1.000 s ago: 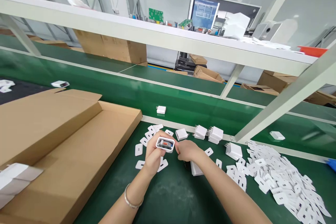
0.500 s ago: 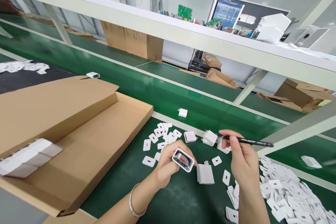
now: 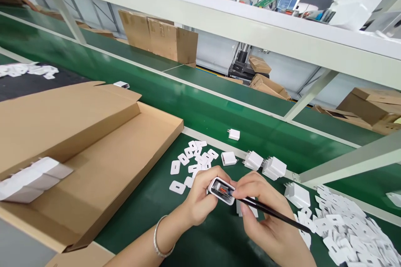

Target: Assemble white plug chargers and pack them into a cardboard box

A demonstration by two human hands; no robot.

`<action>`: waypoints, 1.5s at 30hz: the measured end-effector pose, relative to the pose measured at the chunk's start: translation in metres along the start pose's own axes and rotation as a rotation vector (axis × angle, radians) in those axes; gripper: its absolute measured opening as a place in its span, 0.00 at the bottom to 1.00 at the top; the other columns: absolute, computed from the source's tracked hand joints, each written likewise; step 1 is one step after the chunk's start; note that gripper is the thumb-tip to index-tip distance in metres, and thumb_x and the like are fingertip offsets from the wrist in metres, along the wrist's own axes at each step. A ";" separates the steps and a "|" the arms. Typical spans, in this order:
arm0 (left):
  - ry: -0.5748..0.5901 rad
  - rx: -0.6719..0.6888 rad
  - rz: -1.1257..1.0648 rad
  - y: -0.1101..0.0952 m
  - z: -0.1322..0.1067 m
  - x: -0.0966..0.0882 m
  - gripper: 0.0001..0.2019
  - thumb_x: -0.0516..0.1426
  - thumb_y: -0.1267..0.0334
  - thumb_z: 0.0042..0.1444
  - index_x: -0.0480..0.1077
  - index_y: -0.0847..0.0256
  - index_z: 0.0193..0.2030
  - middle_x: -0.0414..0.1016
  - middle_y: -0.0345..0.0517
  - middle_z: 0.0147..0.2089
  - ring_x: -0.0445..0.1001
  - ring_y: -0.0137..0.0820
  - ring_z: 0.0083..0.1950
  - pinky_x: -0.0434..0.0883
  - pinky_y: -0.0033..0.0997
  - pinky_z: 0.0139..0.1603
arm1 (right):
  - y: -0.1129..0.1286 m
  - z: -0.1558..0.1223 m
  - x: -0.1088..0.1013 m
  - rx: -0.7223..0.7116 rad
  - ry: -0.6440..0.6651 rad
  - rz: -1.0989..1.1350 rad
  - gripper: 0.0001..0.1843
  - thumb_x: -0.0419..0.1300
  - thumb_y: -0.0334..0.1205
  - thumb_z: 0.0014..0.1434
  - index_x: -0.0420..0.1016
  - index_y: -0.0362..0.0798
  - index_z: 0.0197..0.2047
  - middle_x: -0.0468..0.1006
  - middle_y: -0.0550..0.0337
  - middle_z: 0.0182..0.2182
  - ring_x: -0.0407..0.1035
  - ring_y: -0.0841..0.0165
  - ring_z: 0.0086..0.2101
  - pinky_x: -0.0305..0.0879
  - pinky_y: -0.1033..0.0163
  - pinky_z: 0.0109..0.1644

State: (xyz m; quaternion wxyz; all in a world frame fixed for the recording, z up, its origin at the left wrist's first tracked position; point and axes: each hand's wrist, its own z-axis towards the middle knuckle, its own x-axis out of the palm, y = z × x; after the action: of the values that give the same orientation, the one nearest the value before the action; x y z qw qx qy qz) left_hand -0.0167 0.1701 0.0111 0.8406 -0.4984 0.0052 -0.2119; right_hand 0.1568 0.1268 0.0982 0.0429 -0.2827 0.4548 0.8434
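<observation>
My left hand (image 3: 203,198) is closed around a white charger housing (image 3: 214,191), its open end turned toward me. Inside sits an orange-red connector (image 3: 223,190) among small electronic parts. In my right hand (image 3: 266,212) is a pair of slim black tweezers (image 3: 272,210). Their front end is at the housing's right rim, partly covered by my fingers. Behind that hand stands another white charger (image 3: 248,209), mostly hidden. Several white slotted end plates (image 3: 177,187) lie beyond my left hand. White chargers (image 3: 253,160) line the strip at the back of the work surface.
An open cardboard box (image 3: 119,154) at left holds a row of white chargers (image 3: 34,179). A large heap of white plates (image 3: 351,229) lies at right. Overhead runs a white shelf (image 3: 188,2), with a slanted support (image 3: 354,160) at right.
My right hand has come left and down from the chargers at the back to the housing, bringing the tweezers along. My left hand still holds the housing. The view has shifted slightly.
</observation>
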 end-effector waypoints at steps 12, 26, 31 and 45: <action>-0.014 -0.003 -0.020 0.001 -0.001 -0.001 0.07 0.55 0.67 0.50 0.73 0.60 0.36 0.79 0.40 0.33 0.74 0.29 0.31 0.68 0.27 0.33 | 0.000 0.004 0.006 -0.097 0.010 -0.109 0.18 0.57 0.23 0.65 0.71 0.54 0.51 0.77 0.59 0.43 0.72 0.67 0.44 0.73 0.60 0.47; -0.018 0.007 0.010 0.003 -0.002 -0.001 0.07 0.55 0.66 0.49 0.72 0.59 0.36 0.79 0.41 0.33 0.74 0.30 0.30 0.68 0.28 0.32 | -0.001 0.003 0.006 -0.105 -0.022 -0.100 0.17 0.57 0.23 0.65 0.71 0.54 0.51 0.77 0.58 0.43 0.72 0.65 0.43 0.72 0.59 0.45; -0.006 0.098 0.098 0.003 -0.001 -0.002 0.09 0.54 0.68 0.50 0.73 0.60 0.37 0.80 0.44 0.33 0.76 0.32 0.30 0.69 0.29 0.31 | -0.003 0.000 0.000 -0.058 -0.051 -0.054 0.14 0.57 0.25 0.63 0.71 0.54 0.46 0.75 0.61 0.38 0.71 0.66 0.38 0.70 0.59 0.41; -0.006 0.198 0.237 0.014 0.001 -0.003 0.15 0.52 0.71 0.46 0.73 0.58 0.40 0.83 0.46 0.36 0.80 0.36 0.33 0.71 0.33 0.33 | -0.012 0.001 -0.014 -0.084 -0.232 -0.025 0.10 0.55 0.30 0.69 0.74 0.55 0.43 0.73 0.62 0.34 0.71 0.65 0.37 0.74 0.53 0.51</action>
State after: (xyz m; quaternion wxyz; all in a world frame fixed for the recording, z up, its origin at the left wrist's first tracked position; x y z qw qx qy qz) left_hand -0.0143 0.1781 -0.0010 0.9047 -0.4098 0.0403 -0.1093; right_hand 0.1719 0.1369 0.0966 0.0937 -0.1904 0.4074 0.8883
